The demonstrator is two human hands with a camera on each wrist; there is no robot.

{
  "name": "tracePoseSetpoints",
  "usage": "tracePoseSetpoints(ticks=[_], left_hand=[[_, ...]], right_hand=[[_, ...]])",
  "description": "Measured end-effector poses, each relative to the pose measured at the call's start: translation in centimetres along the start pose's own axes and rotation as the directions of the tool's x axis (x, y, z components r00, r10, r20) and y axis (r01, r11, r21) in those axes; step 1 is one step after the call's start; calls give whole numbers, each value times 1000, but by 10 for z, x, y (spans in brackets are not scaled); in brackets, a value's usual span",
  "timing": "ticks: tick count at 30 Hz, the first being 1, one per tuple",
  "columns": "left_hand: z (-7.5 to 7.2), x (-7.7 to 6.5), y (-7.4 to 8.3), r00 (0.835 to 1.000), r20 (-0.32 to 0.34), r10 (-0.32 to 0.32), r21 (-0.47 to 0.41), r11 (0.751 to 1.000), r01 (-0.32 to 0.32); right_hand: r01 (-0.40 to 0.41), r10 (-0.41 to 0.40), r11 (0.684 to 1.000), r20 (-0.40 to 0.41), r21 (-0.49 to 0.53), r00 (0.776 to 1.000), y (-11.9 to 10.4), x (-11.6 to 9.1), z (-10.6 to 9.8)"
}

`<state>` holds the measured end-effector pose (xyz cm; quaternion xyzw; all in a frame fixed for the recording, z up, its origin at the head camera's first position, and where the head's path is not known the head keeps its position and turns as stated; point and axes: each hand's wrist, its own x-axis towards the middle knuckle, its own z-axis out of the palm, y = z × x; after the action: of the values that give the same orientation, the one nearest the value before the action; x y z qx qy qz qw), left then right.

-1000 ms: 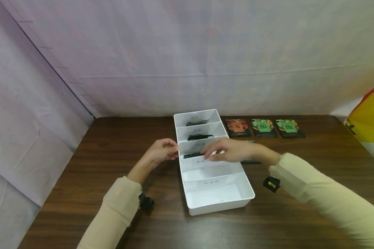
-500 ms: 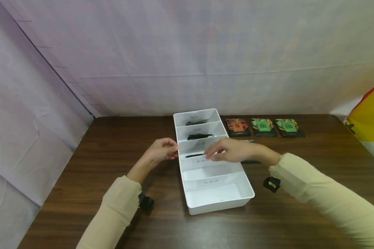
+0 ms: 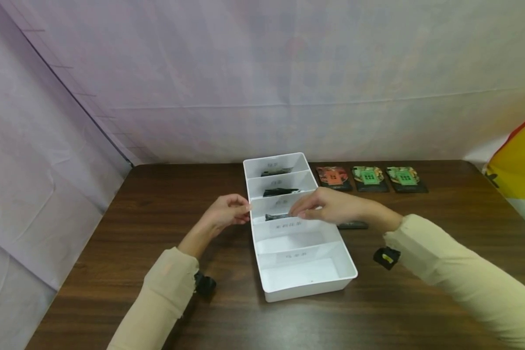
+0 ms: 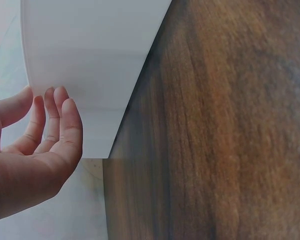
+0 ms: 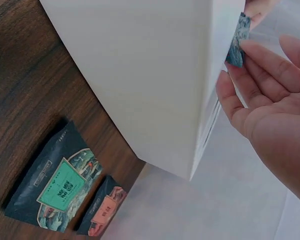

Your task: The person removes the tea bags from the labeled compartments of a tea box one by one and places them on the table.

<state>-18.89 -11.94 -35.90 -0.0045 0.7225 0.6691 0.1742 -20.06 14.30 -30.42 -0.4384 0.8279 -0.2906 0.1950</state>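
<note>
A white divided box (image 3: 308,293) with several compartments stands lengthwise on the table. My left hand (image 3: 225,214) is at its left wall; in the left wrist view the thumb tip and index finger close on the rim, the other fingers curved along the outside. My right hand (image 3: 332,206) reaches over the box's right side into the third compartment from the back. Its fingertips touch a dark, patterned packet (image 5: 236,45) standing on edge there, while the thumb stays apart from it. Dark packets (image 3: 281,191) also stand in the two rear compartments.
Behind and right of the box lie a packet with a red label (image 3: 334,178) and two with green labels (image 3: 369,179), in a row. Another dark packet (image 3: 352,225) is partly hidden under the right forearm. A pale curtain (image 3: 192,97) hangs behind the table (image 3: 170,291).
The packet in the third compartment has turned from a plain dark strip to show a patterned face. My right hand has risen slightly toward the back. The left hand and box stay put.
</note>
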Motion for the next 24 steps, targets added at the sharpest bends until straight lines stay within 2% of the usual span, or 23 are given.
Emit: tracePoseSetpoints(ticks=[4,13,19,24], left_hand=[[0,0,0,1000,-2,0,-2,1000,0],[0,-2,0,1000,-4,-1,-23,1000,1],[-1,-2,0,1000,1,4,-22,1000,-4],[-1,-3,1,1000,8,9,-27,1000,-8]], right_hand=[[-7,8,1000,-30,5,1000,-2,-2,-5],[26,-29,999,-122,-30,992,-12,-10,-23],[3,-5,1000,-181,-14,983,-22,-19,-41],[-60,55,998,-223,-15,973,-30,-30,-57]])
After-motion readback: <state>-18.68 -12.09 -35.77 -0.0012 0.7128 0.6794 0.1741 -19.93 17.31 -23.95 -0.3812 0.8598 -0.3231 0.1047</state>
